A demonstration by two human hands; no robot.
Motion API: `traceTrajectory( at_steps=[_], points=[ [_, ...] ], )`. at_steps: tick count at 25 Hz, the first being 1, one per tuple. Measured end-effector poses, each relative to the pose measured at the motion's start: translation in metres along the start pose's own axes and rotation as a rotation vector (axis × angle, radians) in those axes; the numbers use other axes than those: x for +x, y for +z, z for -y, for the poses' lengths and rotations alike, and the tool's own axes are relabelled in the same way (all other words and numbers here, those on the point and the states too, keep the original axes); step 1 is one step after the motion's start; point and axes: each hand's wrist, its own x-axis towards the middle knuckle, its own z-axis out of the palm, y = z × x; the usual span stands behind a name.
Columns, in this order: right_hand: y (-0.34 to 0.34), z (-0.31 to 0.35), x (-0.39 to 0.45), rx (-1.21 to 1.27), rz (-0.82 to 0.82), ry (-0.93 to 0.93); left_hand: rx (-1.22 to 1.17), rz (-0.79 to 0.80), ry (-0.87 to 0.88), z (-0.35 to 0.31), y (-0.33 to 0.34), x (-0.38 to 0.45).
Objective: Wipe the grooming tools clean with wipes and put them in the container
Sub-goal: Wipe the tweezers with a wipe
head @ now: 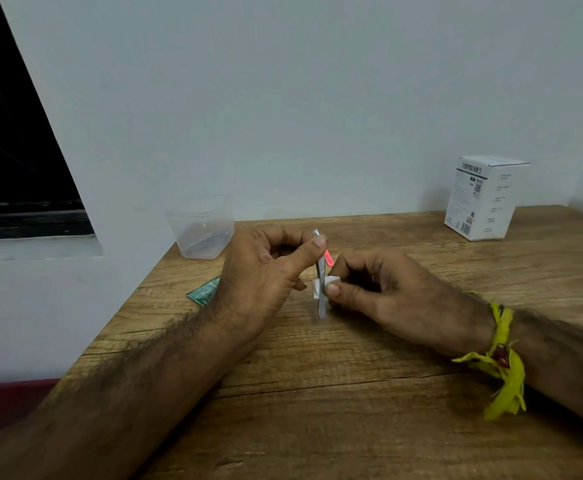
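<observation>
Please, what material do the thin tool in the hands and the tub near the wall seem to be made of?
The tool looks like bare metal: silver-grey, thin and smooth, with a dull sheen. The tub seems to be translucent plastic with a frosted finish: the things inside show through it only as blurs.

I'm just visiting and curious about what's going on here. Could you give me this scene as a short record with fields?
Tool in hand: metal tweezers, held upright
Left hand: pinches the tweezers' top end
Right hand: presses a white wipe round the tweezers
Container: clear plastic, back left of the wooden table, something already inside
Green wrapper: flat, beside the left hand
White box: back right
</observation>
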Motion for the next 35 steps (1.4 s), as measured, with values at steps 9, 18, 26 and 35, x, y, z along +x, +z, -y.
traceTrajectory(
  at_steps=[9,18,26,35],
  points=[
    [0.001,0.001,-0.001,-0.040,0.017,-0.003,-0.007,-0.032,-0.013,-0.001,0.001,-0.001],
    [0.003,0.002,-0.002,0.088,-0.116,0.007,0.008,-0.015,-0.041,-0.003,0.001,-0.002],
    [-0.002,-0.006,-0.003,0.244,-0.547,-0.024,-0.164,-0.041,-0.176,-0.005,0.006,-0.006],
    [0.008,-0.015,0.004,-0.540,-0.567,-0.501,-0.186,-0.056,-0.251,-0.009,0.011,-0.012]
  ],
)
